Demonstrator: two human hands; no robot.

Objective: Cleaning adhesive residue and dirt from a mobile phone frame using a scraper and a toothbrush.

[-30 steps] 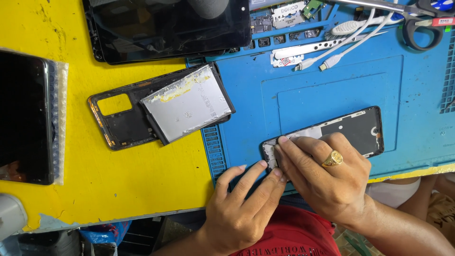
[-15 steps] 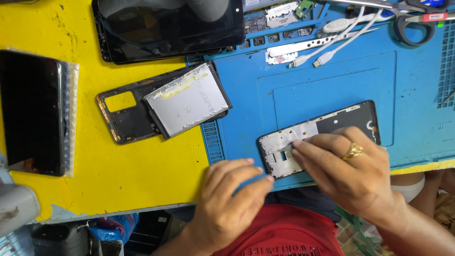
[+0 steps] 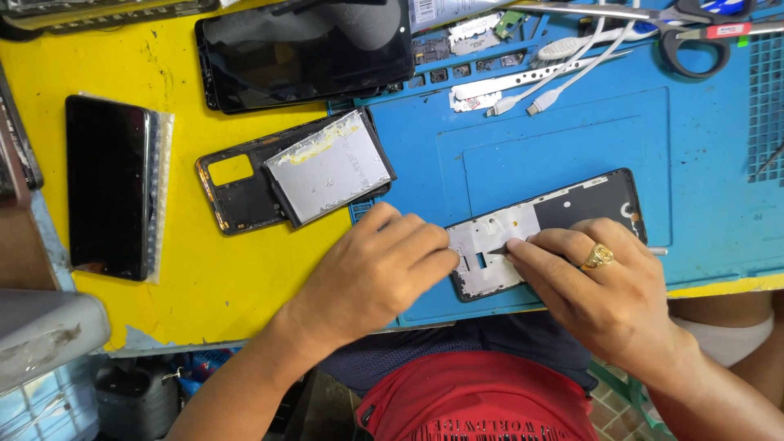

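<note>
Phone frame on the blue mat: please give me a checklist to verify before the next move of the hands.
1. Phone frame lies flat on the blue mat: ok.
2. Left hand steadies the frame's near end: ok.
3. Right hand holds a thin tool with its tip on the frame: ok.
4. Tool tip seated on the right spot: cannot tell.
5. White cables and scissors apart from the frame: ok.
</note>
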